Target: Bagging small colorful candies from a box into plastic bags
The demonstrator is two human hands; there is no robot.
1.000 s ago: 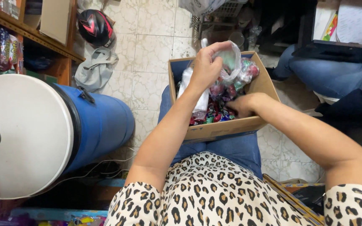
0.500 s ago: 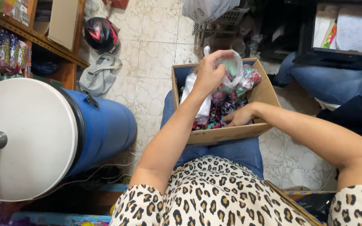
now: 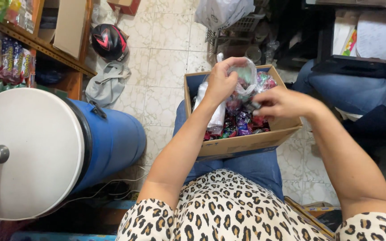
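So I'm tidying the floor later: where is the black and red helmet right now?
In the head view the helmet lies on the tiled floor at upper left, beside the wooden shelf and just above a grey bag.

Blue barrel (image 3: 112,143) with white lid (image 3: 27,151), black helmet (image 3: 108,42) – grey bag (image 3: 106,82) beside it – wooden shelf (image 3: 36,42)

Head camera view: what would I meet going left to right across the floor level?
White drum lid → blue barrel → left hand holding a clear bag → right hand over the cardboard box → another person's jeans.
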